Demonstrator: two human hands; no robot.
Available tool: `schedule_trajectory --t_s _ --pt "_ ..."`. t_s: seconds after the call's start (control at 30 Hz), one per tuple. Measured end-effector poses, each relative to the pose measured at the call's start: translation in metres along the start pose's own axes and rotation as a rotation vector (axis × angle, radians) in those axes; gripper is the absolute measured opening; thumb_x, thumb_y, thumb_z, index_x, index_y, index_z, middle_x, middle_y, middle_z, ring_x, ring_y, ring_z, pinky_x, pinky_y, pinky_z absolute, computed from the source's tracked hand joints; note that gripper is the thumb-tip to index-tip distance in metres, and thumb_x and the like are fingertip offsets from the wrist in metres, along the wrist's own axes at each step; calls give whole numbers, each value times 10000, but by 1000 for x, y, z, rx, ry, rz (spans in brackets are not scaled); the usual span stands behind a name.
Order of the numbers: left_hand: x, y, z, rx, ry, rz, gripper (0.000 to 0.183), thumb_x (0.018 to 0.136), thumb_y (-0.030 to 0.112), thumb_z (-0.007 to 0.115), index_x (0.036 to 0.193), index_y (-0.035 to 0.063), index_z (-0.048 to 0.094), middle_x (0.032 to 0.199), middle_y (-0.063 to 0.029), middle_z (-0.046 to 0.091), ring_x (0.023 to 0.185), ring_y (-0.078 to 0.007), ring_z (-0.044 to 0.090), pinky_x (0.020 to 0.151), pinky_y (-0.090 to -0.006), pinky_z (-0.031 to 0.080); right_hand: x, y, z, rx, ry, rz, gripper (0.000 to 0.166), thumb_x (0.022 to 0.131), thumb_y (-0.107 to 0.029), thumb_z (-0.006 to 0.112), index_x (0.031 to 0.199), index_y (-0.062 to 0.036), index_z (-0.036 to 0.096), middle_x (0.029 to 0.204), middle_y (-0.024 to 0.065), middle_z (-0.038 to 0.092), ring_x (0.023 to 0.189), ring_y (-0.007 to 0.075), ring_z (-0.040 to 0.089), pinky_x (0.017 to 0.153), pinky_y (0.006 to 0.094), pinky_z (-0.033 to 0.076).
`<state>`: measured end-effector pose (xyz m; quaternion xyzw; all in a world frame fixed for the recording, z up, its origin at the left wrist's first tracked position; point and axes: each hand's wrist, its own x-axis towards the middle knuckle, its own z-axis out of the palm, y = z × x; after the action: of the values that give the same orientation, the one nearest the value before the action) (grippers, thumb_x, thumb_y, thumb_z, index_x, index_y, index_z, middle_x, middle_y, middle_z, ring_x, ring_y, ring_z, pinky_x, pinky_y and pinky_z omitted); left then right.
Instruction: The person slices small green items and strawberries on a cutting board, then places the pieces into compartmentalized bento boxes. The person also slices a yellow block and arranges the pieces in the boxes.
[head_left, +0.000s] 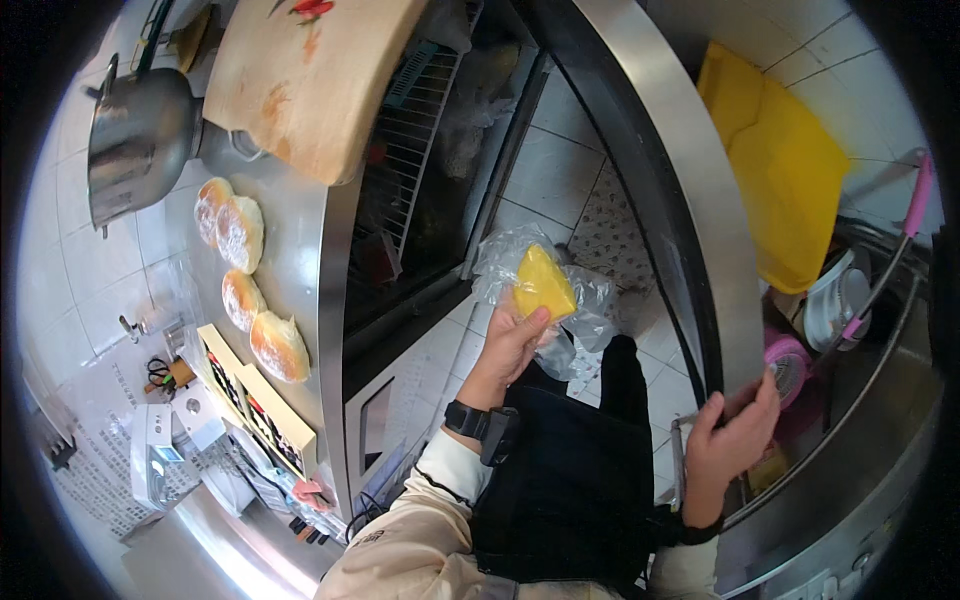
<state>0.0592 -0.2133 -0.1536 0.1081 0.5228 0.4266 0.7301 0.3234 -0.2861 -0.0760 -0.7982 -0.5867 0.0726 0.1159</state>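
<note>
A yellow wedge-shaped block of food (543, 283) is in my left hand (511, 346), with the thumb pressed on its near side. Crumpled clear plastic bag (501, 253) surrounds the block and hangs below it; what the food is cannot be told. My right hand (731, 439) is at the edge of the open steel door (694, 150) of an under-counter refrigerator, thumb on one side and fingers on the other. Left of the door, the dark refrigerator interior (420, 187) shows a wire rack (429, 142) and bagged items that are hard to make out.
The steel countertop (304, 217) holds several sugar-dusted buns (240, 234), a wooden cutting board (300, 82) with red scraps, a metal pot (139, 142) and an open divided box (255, 405). Right of the door are a yellow plastic board (772, 172) and a sink (862, 405).
</note>
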Motion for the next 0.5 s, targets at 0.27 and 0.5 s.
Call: schedule_trajectory --t_s 0.27,0.5 --pt "-73 59 52 -84 -124 171 700 818 21 721 1382 94 314 1170 -64 545 964 -141 568 700 -249 475 -9 -12 -3 51 -18 8 619 841 -289 601 1323 41 394 1168 245 525 1053 419 497 889 478 400" --pt "-164 114 91 -123 -285 488 902 776 0 738 1475 109 177 1258 -77 505 1099 -177 540 830 -276 484 -33 -14 -16 326 -244 -213 826 799 -218 660 1434 55 207 1215 277 449 1145 433 423 983 489 350"
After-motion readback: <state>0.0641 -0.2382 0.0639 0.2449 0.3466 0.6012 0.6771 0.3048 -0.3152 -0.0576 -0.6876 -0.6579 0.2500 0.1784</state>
